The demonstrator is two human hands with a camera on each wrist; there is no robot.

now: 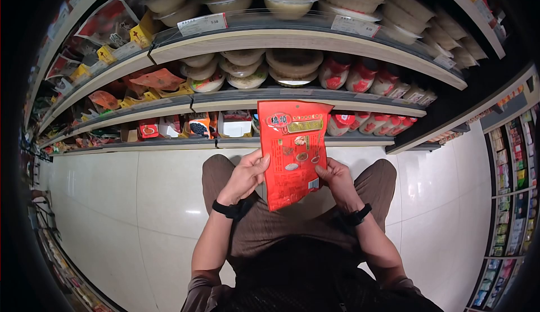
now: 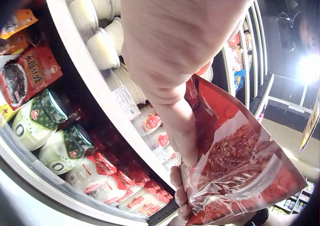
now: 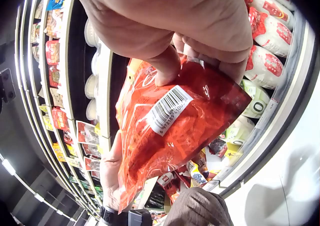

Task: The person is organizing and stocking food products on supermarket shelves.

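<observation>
A red printed packet [image 1: 293, 149] is held upright between both hands, its text and barcode side toward the head view. The left hand [image 1: 246, 174] pinches its left edge, thumb in front. On the right edge, the right hand [image 1: 337, 181] grips low down beside the barcode. In the left wrist view, the packet [image 2: 240, 156] shows a clear window with reddish contents, and the left hand [image 2: 180, 41] holds its edge. In the right wrist view, the right hand's thumb presses the packet [image 3: 175, 136] above the barcode; the right hand [image 3: 175, 21] fills the top.
Shelves [image 1: 304, 39] stand in front, with stacked tubs [image 1: 288, 0], jars with red labels [image 1: 360, 77] and bagged goods [image 1: 107, 25]. Another stocked shelf [image 1: 513, 182] runs along the right. The person's knees [image 1: 376, 185] are bent above the pale tiled floor [image 1: 169, 199].
</observation>
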